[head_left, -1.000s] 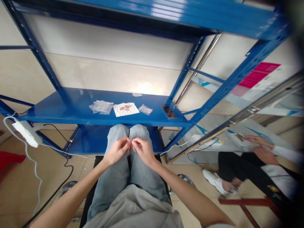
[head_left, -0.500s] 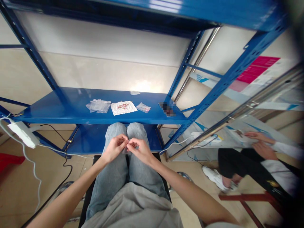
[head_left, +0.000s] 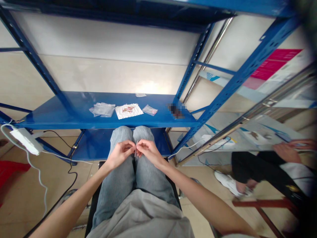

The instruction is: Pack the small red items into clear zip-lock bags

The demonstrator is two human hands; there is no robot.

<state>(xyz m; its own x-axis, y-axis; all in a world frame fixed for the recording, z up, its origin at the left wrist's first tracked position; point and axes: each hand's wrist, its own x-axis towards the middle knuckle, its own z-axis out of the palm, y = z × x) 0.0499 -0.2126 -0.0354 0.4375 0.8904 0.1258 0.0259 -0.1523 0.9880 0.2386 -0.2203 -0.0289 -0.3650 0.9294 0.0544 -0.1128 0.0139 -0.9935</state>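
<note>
Blue metal shelf [head_left: 71, 110] ahead; small clear plastic bag [head_left: 135, 153] held over the knees [head_left: 122, 133].
Bag mostly hidden by fingers, contents unreadable; left hand [head_left: 121, 152] and right hand [head_left: 149, 151] each pinch it between thumb and forefinger, fingertips nearly meeting. On the shelf beyond: crinkled white sheet [head_left: 121, 114] bearing small pinkish pieces [head_left: 128, 109], flanked by stacked clear bags [head_left: 102, 109] at left and a single filled bag [head_left: 150, 110] at right. Farther left, white power strip [head_left: 26, 140]; far right, co-worker's hands [head_left: 286, 152] near another surface [head_left: 266, 127].
</note>
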